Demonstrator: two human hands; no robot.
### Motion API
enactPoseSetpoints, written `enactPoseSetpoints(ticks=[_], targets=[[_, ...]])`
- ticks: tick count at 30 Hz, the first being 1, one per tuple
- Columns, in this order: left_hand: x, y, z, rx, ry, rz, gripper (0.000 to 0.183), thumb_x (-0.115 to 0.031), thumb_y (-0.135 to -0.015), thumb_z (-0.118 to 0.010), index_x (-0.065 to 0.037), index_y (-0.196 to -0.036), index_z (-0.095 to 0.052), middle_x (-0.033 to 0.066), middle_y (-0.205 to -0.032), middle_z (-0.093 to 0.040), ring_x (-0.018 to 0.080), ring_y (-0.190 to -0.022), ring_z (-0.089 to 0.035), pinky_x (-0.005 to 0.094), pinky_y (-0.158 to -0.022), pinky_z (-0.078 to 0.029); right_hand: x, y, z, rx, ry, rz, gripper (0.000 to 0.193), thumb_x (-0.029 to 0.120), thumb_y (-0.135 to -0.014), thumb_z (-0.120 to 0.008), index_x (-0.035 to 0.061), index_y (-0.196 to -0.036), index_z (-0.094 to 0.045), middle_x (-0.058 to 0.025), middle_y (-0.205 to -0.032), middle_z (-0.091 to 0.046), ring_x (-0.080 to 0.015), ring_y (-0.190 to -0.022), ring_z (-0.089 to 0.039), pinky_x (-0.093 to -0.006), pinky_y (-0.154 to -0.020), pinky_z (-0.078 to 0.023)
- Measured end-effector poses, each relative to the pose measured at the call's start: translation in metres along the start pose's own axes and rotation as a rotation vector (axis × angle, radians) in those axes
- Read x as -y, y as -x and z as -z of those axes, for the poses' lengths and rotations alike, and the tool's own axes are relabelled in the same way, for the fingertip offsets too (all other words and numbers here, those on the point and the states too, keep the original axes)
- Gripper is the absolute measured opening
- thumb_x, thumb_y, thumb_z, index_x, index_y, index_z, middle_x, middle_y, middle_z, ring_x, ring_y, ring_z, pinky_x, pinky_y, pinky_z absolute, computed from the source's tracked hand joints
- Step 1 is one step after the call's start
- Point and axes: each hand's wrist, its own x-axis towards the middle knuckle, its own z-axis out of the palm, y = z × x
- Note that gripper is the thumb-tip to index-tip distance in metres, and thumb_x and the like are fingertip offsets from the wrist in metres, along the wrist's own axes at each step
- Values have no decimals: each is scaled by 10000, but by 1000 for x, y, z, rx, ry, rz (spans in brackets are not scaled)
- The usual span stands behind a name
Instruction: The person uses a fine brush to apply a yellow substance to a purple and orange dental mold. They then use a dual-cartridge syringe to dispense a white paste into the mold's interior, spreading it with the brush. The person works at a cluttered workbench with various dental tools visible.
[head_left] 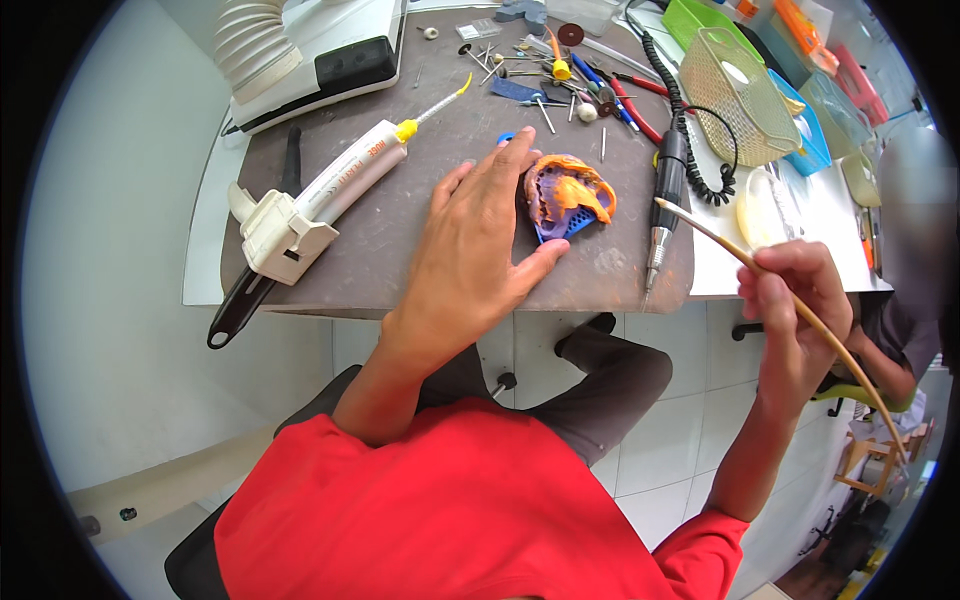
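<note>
A dental impression (pixel 572 192), with orange and purple material in a blue perforated tray, lies on the brown bench top. Along its left side curves my left hand (pixel 478 230), thumb at the near edge and fingers at the far edge, holding the tray against the bench. Some of the tray is hidden under those fingers. To the right, my right hand (pixel 800 305) pinches a long, thin brush (pixel 715 238) with a wooden handle. The brush's pale tip points left, above the bench near a dark handpiece (pixel 668 190), apart from the impression.
A white dispensing gun (pixel 285 235) with a cartridge lies at left. Burs, pliers (pixel 637 108) and small tools crowd the back. Plastic baskets (pixel 735 95) line the right, and a coiled cord (pixel 705 185) runs beside the handpiece. A suction hose (pixel 258 45) stands back left; another person (pixel 900 330) is far right.
</note>
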Motion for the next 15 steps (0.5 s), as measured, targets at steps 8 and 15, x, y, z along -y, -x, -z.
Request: enactPoseSetpoints(ticks=[8,15], targets=[[-3,1,2,27,66,57,822,-273,-805,-833,30,-1459,-436,214,-1373,-586,352,-1356,-498,483,-1170,-334,4,-64,-51,327,239,-27,61,17,-871,-675,-42,-880,-658,-48,-774,-689,-60,-669,-624,-211,-603,-482],[1,2,0,-21,51,46,789,-282,-760,-863,-31,-1422,-513,176,-1361,-615,357,-1336,-523,505,-1160,-358,17,-104,-62,517,350,-207,85,65,-894,-606,-6,-874,-647,-30,-731,-654,-40,-644,-600,-185,-556,-465]])
